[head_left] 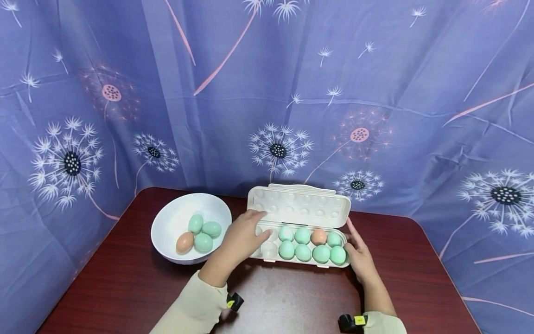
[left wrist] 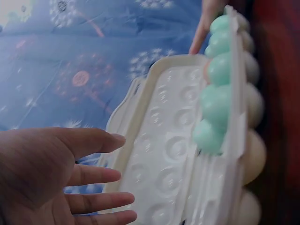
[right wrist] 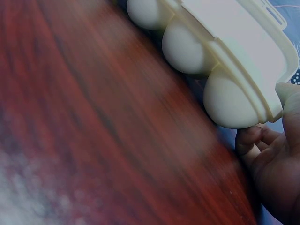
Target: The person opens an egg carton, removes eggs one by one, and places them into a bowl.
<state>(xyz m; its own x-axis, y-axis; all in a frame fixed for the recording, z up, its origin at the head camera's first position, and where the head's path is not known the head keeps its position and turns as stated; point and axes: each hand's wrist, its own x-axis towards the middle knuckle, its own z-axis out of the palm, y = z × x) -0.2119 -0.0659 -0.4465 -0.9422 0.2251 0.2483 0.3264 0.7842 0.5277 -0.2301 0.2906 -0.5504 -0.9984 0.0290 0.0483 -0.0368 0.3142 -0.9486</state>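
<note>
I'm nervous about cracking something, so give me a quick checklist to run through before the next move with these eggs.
1. Lid of the egg carton open: ok, tilted back.
2. Left hand free: ok, its fingers are spread and hold nothing.
3. Left hand at the bowl: not ok, it is at the carton's left end.
4. Eggs left in the bowl: ok, three green eggs and one brown egg.
5. Bare front-row cup available: ok.
6. Carton held firmly: cannot tell; the right hand touches its right end, but pressure doesn't show.
</note>
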